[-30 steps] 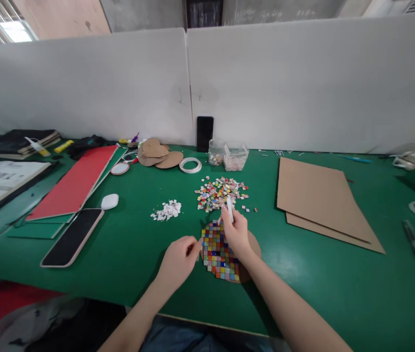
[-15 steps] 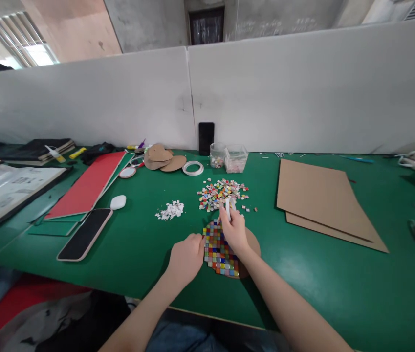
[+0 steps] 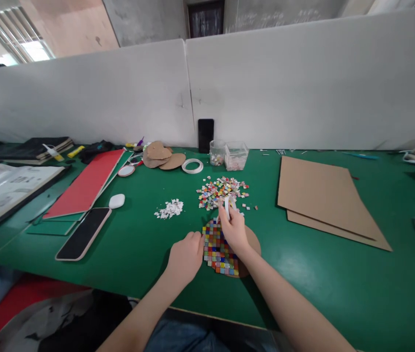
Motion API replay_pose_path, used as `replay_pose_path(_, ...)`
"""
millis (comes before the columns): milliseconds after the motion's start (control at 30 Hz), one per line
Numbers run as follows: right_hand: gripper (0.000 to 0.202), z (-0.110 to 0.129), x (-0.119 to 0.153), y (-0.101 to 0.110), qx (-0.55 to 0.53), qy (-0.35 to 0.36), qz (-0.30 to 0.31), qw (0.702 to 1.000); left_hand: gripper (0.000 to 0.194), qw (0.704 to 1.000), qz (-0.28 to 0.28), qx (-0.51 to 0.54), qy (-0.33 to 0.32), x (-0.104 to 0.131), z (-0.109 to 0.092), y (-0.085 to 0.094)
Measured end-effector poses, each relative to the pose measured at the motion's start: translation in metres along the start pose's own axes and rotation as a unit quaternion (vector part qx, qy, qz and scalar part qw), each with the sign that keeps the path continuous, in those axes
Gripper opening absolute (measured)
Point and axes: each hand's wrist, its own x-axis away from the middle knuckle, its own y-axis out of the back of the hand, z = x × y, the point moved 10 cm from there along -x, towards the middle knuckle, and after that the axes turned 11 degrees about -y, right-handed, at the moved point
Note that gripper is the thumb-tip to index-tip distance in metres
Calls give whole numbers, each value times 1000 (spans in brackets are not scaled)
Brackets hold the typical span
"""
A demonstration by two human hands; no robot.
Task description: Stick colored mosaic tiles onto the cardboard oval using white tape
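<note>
A round cardboard disc (image 3: pixel 253 240) lies in front of me, its left and middle part covered with rows of small coloured mosaic tiles (image 3: pixel 214 252). At its left edge my left hand (image 3: pixel 185 254) is closed, gripping the rim by the tiles. My right hand (image 3: pixel 235 231) is over the upper part of the disc, fingers closed round a white roll of tape (image 3: pixel 228 207). The fingers hide some tiles and the lower part of the roll. Just beyond, a heap of loose mosaic tiles (image 3: pixel 219 191) is spread on the green table.
White paper scraps (image 3: pixel 170 209) lie left of the tile heap. Behind stand two clear containers (image 3: pixel 236 156) and a black phone (image 3: pixel 206 136). Cardboard sheets (image 3: pixel 317 195) lie to the right; another phone (image 3: pixel 84 234), a red folder (image 3: pixel 86 186) and cut cardboard shapes (image 3: pixel 172 161) are left.
The view has shifted slightly. In my right hand the tape roll has turned a little, so its ring shows more clearly. My left hand stays at the disc's edge.
</note>
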Motion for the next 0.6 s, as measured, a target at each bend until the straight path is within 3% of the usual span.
replay_pose_path(233,39,-1,0,-2,12,-5,9,1000,34,999,-4,-47,-25,-3,-5,1)
replay_pose_path(367,39,-5,0,-4,12,-20,16,1000,31,997,-28,-54,-50,-2,-6,5)
replay_pose_path(600,41,-6,0,-4,20,-14,13,1000,32,995,-74,-60,-37,2,-5,7)
